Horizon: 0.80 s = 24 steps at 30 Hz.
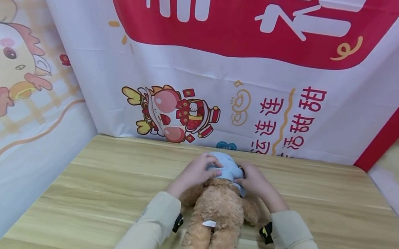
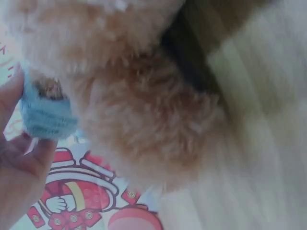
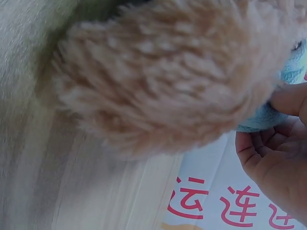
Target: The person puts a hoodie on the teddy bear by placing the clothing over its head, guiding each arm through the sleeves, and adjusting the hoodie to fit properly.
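A brown plush teddy bear [image 1: 221,205] lies stretched out on the table, head toward the back wall, a small white tag on its lower body. Over its head sits a light-blue cloth cap [image 1: 225,165]. My left hand [image 1: 199,169] grips the cap at its left side, thumb and fingers on the fabric. On the opposite side my right hand [image 1: 254,184] pinches the cap's edge, with the thumb on top in the right wrist view. Fuzzy arms of the bear fill much of both wrist views. The bear's face is hidden.
The wood-grain table [image 1: 104,183] meets a printed cloth backdrop [image 1: 191,66] right behind the bear's head. Another printed cloth [image 1: 12,78] hangs along the left side. Black wrist straps [image 1: 266,233] show by the sleeves.
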### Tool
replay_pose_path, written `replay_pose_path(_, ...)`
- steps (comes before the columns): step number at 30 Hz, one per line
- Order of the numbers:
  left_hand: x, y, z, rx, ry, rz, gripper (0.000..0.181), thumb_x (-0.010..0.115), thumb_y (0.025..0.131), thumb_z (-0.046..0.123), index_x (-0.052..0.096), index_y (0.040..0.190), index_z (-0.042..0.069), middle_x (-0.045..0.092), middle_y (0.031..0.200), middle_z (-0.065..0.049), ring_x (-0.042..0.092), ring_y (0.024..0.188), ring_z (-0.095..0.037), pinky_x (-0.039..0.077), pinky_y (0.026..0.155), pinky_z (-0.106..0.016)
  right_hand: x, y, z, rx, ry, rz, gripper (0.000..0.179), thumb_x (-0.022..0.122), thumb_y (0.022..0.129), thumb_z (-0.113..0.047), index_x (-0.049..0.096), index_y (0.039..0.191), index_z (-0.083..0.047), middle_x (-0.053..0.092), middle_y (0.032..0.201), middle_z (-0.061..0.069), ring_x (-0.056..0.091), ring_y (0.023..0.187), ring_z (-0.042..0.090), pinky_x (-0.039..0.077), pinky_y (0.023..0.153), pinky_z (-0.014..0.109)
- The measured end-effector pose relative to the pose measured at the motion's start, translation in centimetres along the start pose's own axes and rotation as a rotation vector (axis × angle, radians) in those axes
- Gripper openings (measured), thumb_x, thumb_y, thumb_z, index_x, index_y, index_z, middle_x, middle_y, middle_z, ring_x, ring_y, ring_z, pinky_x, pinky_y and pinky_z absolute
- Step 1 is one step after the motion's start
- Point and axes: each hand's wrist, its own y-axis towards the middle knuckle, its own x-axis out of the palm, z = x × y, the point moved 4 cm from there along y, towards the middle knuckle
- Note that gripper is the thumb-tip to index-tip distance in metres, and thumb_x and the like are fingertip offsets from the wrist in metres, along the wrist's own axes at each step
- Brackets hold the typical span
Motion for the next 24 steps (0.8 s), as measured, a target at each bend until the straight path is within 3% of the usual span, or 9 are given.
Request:
replay_pose_path(6,0.1,0.6,-0.3,-0.041,0.049,-0.138,0.06,0.069,0.087,0.031,0.047,0.139,0.01,0.045,0.146,-0.013,0.041,0.137,-0.03,0.035,0.112,-0.045,-0.2,-0.4,0.1,0.012,-0.007,0.041,0.04,0.066,0.087,-0.004,0.053,0.123,0.006,0.057,0.119,0.026,0.056,0.109,0.038,0.047,0.093,0.05)
replay_pose_path(11,0.0,0.6,-0.3,-0.103,0.086,-0.181,0.068,0.071,0.085,0.032,0.043,0.143,0.009,0.044,0.147,-0.013,0.041,0.137,-0.029,0.035,0.112,-0.044,0.1,-0.6,-0.1,-0.056,-0.036,0.088,0.038,0.069,0.083,-0.003,0.056,0.117,0.006,0.056,0.114,0.025,0.056,0.105,0.037,0.048,0.091,0.051)
replay_pose_path(14,0.2,0.7,0.0,-0.076,0.14,-0.131,0.06,0.074,0.083,0.032,0.052,0.133,0.008,0.052,0.137,-0.012,0.05,0.127,-0.028,0.042,0.105,-0.042,0.3,-0.6,0.0,-0.077,-0.009,0.11,0.033,0.07,0.082,-0.001,0.056,0.111,0.005,0.059,0.11,0.023,0.057,0.103,0.035,0.048,0.089,0.049)
replay_pose_path(18,0.5,0.6,0.4,-0.004,0.279,-0.002,0.046,0.076,0.079,0.035,0.061,0.116,0.011,0.061,0.12,-0.006,0.057,0.112,-0.026,0.047,0.094,-0.042,0.4,-0.9,0.3,-0.072,0.044,0.149,0.026,0.071,0.08,0.002,0.056,0.102,0.003,0.062,0.103,0.019,0.059,0.096,0.031,0.049,0.082,0.045)
replay_pose_path(21,0.7,0.3,0.5,0.043,0.356,0.079,0.039,0.076,0.08,0.034,0.062,0.108,0.012,0.064,0.114,-0.004,0.057,0.111,-0.025,0.042,0.102,-0.045,0.5,-1.1,0.4,-0.073,0.056,0.175,0.023,0.072,0.08,0.001,0.054,0.094,0.0,0.062,0.093,0.014,0.058,0.086,0.024,0.048,0.074,0.038)
replay_pose_path(24,0.9,-0.1,0.4,0.078,0.376,0.129,0.033,0.075,0.081,0.03,0.06,0.105,0.012,0.064,0.111,-0.004,0.059,0.11,-0.023,0.038,0.107,-0.045,0.7,-1.0,0.5,-0.074,0.062,0.186,0.023,0.072,0.08,-0.001,0.05,0.086,-0.003,0.058,0.082,0.01,0.052,0.077,0.019,0.043,0.068,0.032)
